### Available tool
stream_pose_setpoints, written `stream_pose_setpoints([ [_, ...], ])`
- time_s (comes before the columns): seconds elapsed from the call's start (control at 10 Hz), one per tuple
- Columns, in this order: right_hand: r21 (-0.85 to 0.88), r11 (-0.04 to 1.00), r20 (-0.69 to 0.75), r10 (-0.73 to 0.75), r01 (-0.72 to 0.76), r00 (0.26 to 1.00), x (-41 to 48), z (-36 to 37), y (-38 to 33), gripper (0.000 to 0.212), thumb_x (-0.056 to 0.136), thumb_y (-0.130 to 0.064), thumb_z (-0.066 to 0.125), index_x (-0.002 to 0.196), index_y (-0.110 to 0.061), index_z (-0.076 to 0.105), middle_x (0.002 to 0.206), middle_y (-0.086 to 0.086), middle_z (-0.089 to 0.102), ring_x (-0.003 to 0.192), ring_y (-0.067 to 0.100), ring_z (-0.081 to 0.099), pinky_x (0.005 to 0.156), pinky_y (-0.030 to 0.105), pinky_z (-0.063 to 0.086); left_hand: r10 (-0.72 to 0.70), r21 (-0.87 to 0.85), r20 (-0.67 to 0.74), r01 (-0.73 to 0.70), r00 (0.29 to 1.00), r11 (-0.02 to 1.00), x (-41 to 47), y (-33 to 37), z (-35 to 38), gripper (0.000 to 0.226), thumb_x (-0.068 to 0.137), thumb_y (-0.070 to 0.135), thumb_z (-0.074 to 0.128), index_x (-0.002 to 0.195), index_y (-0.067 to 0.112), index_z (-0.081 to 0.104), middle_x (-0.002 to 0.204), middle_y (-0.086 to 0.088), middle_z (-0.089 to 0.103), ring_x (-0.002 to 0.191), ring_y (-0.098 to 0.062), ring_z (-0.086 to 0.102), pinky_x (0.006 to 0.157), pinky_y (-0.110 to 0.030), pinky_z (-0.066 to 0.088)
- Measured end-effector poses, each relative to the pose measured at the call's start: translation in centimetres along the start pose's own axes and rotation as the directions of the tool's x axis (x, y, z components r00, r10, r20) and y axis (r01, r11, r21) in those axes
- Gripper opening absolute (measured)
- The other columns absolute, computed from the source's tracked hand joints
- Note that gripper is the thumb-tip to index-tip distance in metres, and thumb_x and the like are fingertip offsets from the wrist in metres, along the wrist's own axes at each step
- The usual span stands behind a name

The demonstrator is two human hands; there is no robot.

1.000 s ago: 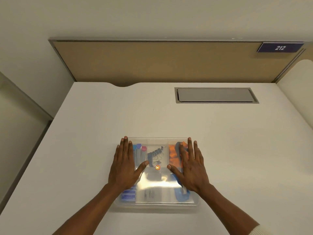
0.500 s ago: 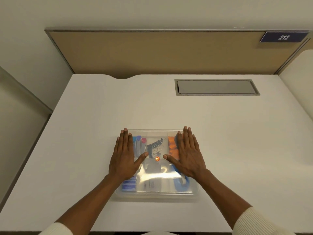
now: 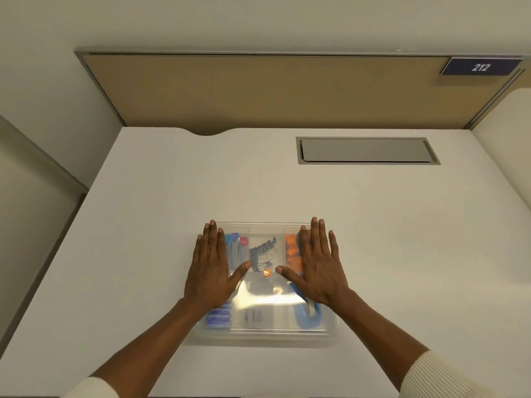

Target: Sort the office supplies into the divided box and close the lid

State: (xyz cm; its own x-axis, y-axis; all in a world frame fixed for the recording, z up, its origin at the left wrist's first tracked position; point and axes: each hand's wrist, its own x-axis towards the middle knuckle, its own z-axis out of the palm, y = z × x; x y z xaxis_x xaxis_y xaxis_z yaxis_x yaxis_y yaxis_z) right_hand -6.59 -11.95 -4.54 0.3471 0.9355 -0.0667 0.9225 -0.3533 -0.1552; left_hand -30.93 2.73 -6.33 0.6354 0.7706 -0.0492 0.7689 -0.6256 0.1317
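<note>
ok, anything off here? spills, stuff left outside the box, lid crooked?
Nothing stands out. The clear lid sits square on the divided box, both the left hand and right hand lie flat on it, supplies are inside their compartments, and no loose items show on the desk.

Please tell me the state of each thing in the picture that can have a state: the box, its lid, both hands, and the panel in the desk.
divided box: filled, resting on the desk
lid: lying on the box, covering it
left hand: flat, open, on the lid
right hand: flat, open, on the lid
desk panel: closed
</note>
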Motion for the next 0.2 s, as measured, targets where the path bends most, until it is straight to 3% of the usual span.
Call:
stream_pose_setpoints([
  [0.1,-0.001,1.0,0.042,0.01,-0.01,0.999,0.3,-0.2,-0.2,0.115,0.084,-0.093,0.022,0.163,-0.009,0.014,0.17,0.021,-0.009,0.158,0.038,-0.011,0.126,0.062,0.01,-0.008,0.027,0.029,0.007,1.0,1.0,0.1,0.0,-0.1,0.107,0.092,0.084,0.01,0.164,0.006,0.0,0.173,-0.014,-0.013,0.161,-0.031,-0.008,0.13,-0.053,0.012],
  [0.2,0.079,0.996,0.057,0.044,-0.049,0.997,0.9,-1.4,-0.6,0.114,0.082,-0.094,0.017,0.164,-0.016,0.007,0.17,0.017,-0.016,0.157,0.034,-0.018,0.128,0.056,0.002,-0.013,0.076,0.073,0.008,0.997,0.997,0.3,0.1,-0.7,0.109,0.09,0.085,0.005,0.164,0.005,0.006,0.172,-0.017,-0.011,0.16,-0.033,-0.008,0.129,-0.056,0.003],
])
